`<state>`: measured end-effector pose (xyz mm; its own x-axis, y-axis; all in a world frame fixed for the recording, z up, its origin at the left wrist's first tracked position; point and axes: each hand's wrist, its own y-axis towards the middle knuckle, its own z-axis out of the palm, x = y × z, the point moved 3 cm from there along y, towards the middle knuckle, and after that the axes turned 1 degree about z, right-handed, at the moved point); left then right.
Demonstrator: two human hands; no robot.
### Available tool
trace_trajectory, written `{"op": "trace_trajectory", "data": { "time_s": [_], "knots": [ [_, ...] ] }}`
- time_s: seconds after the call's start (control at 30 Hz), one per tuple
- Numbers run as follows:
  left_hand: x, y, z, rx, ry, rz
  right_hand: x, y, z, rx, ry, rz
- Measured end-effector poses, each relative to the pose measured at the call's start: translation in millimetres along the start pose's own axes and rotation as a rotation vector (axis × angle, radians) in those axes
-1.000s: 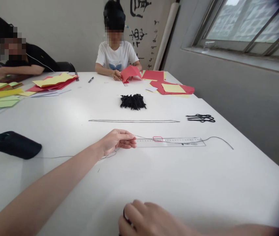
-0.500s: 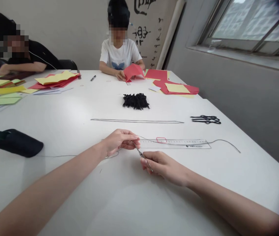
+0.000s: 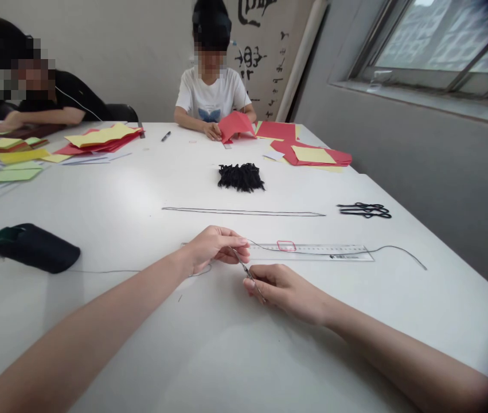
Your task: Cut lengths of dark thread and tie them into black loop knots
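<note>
My left hand (image 3: 213,249) is closed in a pinch on a thin dark cord (image 3: 394,247), above a clear ruler (image 3: 362,250). The cord runs right along the ruler and past its end. On the other side it trails left to a dark spool-like bundle (image 3: 41,249) lying on its side, green showing at one end. My right hand (image 3: 287,289) grips a slim metal tool, apparently small scissors (image 3: 248,273), with the tips up at my left fingers. Whether the blades are apart is too small to tell. A red rectangular outline (image 3: 286,246) shows on the ruler.
On the white table (image 3: 209,355), a long cord loop (image 3: 244,213) lies beyond the ruler. Further off are a bundle of short black cords (image 3: 241,177) and several knotted black cords (image 3: 364,210). Opposite, a person (image 3: 211,94) handles red paper (image 3: 235,125); another person leans at left.
The whole view has shifted slightly, so things appear a little further right. My hands keep nearly the same pose, with the tool still at my left fingers.
</note>
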<state>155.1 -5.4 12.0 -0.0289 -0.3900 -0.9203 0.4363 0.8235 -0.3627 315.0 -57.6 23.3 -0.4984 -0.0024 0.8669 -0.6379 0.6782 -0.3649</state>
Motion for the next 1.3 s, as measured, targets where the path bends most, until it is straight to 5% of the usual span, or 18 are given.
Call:
{"op": "trace_trajectory", "data": {
  "time_s": [0.8, 1.3],
  "knots": [
    [0.5, -0.8, -0.3, 0.009, 0.034, -0.001, -1.1, 1.3, 0.7, -0.012, -0.043, 0.029],
    [2.4, 1.1, -0.2, -0.025, 0.036, -0.033, 14.4, -30.2, 20.8, 0.075, -0.598, -0.178]
  ]
}}
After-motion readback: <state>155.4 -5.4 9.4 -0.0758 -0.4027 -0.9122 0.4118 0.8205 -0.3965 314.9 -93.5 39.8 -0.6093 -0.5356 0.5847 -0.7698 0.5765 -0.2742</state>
